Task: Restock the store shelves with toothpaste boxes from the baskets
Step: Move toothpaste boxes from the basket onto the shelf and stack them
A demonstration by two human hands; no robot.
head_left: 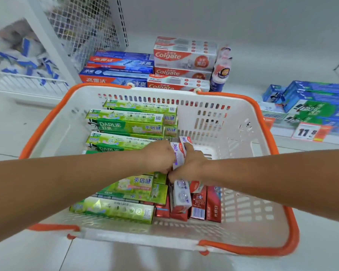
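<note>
Both your hands meet over the middle of the white basket point(233, 122) with the orange handles, and together they grip one or more white-and-purple toothpaste boxes point(179, 153) marked 360. Your left hand point(159, 156) curls its fingers around the boxes from the left. Your right hand point(188, 165) clamps them from the right, thumb laid along the top. How many boxes sit in that grip is hard to tell, since your hands cover most of them. More of the same white boxes point(181, 196) and the red boxes point(205, 202) stand on end against the basket's near wall, just below your wrists. The green Darlie boxes point(125, 126) lie stacked along the left side, from the far wall to the near one. On the shelf point(262, 61) beyond the basket's far rim sit the Colgate boxes point(184, 55) and the blue boxes point(117, 71), with a small bottle point(220, 69) at their right end. The main risk is in the lift. If you are holding several slick boxes at once, an inner one may slide out and drop back into the basket. Your wrists could also knock over the upright red boxes beneath them. When you place the load, a careless push near the bottle may tip it.
</note>
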